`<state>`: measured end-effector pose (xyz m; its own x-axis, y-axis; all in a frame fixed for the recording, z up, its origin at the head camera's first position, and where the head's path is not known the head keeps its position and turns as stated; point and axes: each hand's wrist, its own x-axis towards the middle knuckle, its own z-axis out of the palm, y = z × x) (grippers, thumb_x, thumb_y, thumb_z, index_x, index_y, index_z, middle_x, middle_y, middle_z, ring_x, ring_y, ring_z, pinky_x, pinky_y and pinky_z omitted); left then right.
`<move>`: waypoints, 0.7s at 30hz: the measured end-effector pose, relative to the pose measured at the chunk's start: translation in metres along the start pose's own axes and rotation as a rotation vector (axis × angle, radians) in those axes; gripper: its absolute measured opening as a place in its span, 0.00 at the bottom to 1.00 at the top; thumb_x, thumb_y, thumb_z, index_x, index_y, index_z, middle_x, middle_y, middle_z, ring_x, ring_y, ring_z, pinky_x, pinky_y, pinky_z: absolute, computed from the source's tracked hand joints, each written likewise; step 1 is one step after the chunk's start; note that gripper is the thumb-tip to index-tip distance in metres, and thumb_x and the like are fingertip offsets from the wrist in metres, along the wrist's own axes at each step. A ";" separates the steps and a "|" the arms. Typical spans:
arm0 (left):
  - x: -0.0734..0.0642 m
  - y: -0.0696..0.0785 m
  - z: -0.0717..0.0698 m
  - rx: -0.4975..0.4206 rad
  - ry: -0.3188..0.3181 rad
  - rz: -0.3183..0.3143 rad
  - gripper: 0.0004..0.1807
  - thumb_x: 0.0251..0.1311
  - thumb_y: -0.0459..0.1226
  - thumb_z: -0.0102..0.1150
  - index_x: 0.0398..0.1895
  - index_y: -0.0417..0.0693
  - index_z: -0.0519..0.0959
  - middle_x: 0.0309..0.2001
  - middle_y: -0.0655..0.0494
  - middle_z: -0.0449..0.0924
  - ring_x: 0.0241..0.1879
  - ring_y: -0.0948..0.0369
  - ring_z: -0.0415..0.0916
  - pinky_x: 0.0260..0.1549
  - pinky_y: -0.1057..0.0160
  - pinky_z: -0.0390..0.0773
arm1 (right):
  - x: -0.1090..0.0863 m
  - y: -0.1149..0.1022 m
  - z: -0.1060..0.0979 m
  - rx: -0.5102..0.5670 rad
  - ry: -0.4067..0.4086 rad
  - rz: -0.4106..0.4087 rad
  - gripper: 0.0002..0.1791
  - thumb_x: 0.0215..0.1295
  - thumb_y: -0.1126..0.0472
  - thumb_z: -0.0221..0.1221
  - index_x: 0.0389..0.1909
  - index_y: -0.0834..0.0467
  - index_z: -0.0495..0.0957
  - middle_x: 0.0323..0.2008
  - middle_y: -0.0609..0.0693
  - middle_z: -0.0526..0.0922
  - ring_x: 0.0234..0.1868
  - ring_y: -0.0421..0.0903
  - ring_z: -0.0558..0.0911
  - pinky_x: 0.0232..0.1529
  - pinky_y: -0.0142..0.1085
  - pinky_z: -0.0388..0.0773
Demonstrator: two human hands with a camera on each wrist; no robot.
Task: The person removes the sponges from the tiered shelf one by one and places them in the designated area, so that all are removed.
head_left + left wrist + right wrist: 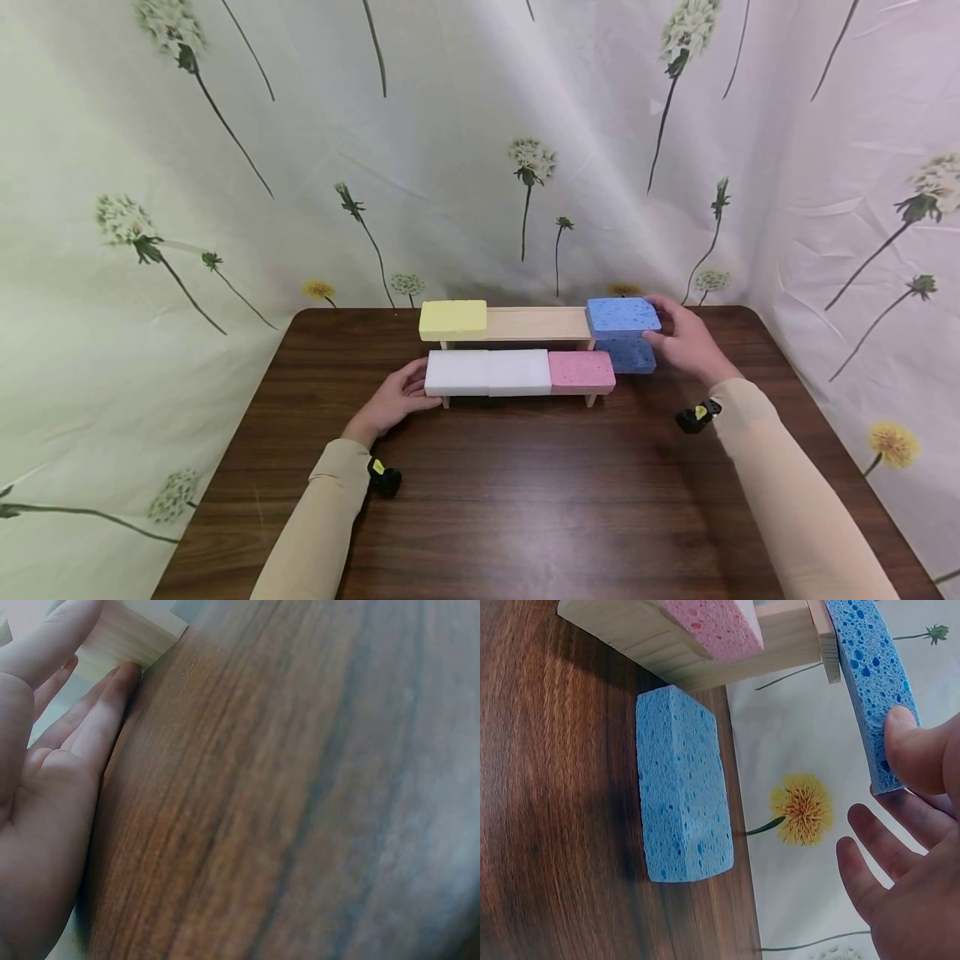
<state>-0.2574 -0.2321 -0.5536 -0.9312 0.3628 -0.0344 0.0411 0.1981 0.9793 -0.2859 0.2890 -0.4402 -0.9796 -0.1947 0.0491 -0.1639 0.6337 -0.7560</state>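
A two-tier wooden stand point(536, 323) bears rectangular sponges. On its upper tier a yellow sponge point(453, 320) sits at the left and a blue sponge point(622, 317) at the right end. My right hand point(686, 342) pinches that blue sponge at its outer end, thumb point(911, 746) on one face and index finger behind. Two white sponges point(457, 372) and a pink sponge point(581, 372) fill the lower tier. At this tier's left end, my left hand point(397, 396) touches the stand with extended fingers; the left wrist view shows fingertips by a wooden leg point(127, 637).
A second blue sponge point(682, 787) lies on the dark wooden table point(495, 500), right of the stand and below the held one. Behind the table hangs a white cloth point(450, 167) printed with dandelions, close to the back edge.
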 end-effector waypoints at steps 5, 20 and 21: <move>0.001 0.000 0.000 0.011 -0.002 0.013 0.46 0.61 0.31 0.75 0.80 0.39 0.61 0.73 0.36 0.68 0.72 0.42 0.68 0.69 0.57 0.73 | -0.001 0.002 -0.004 0.010 0.001 0.021 0.36 0.77 0.69 0.56 0.82 0.62 0.55 0.75 0.71 0.63 0.73 0.70 0.69 0.68 0.63 0.72; 0.000 0.000 0.000 0.011 -0.002 -0.005 0.47 0.62 0.31 0.75 0.81 0.39 0.59 0.74 0.35 0.67 0.73 0.42 0.68 0.68 0.59 0.74 | -0.001 0.012 -0.012 0.007 0.029 0.025 0.36 0.77 0.70 0.55 0.81 0.66 0.54 0.74 0.73 0.64 0.72 0.70 0.70 0.68 0.62 0.73; 0.000 0.000 0.000 0.011 -0.003 -0.005 0.47 0.62 0.31 0.74 0.81 0.39 0.59 0.74 0.35 0.67 0.73 0.42 0.67 0.68 0.59 0.74 | -0.002 0.013 -0.013 0.004 0.032 0.023 0.36 0.77 0.70 0.56 0.81 0.67 0.54 0.74 0.73 0.64 0.72 0.70 0.70 0.67 0.62 0.73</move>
<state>-0.2573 -0.2325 -0.5534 -0.9303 0.3647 -0.0396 0.0407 0.2101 0.9768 -0.2879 0.3072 -0.4417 -0.9864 -0.1561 0.0521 -0.1406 0.6348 -0.7597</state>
